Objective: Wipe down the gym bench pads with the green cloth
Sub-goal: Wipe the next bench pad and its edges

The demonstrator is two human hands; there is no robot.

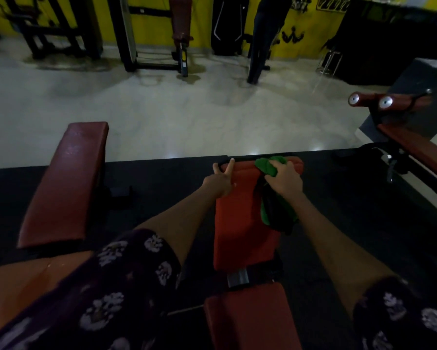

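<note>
The green cloth (271, 173) lies on the right side of the orange back pad (240, 223), near its far end. The right hand (284, 181) grips it, fingers curled over the bunched part at the far end, so most of the cloth sits under and behind the grip. From there the cloth trails back toward the person along the pad's right edge, its long axis running roughly the same way as the pad, with the near end hanging a little over that edge. Part of the trailing stretch looks dark; whether that is shadow or another fabric cannot be told.

The left hand (221, 179) rests on the pad's left edge near the far end, its fingers spread and straight, holding nothing. The two hands are apart, with bare pad between them.

The pad runs lengthwise away from the person. A second orange pad, the seat pad (250, 317), lies nearer, past a metal joint (237, 277). A dark red bench (65, 183) stands to the left on the black mat (161, 183), another red bench (414, 145) to the right. Flowered sleeves (126, 286) cover both upper arms.
</note>
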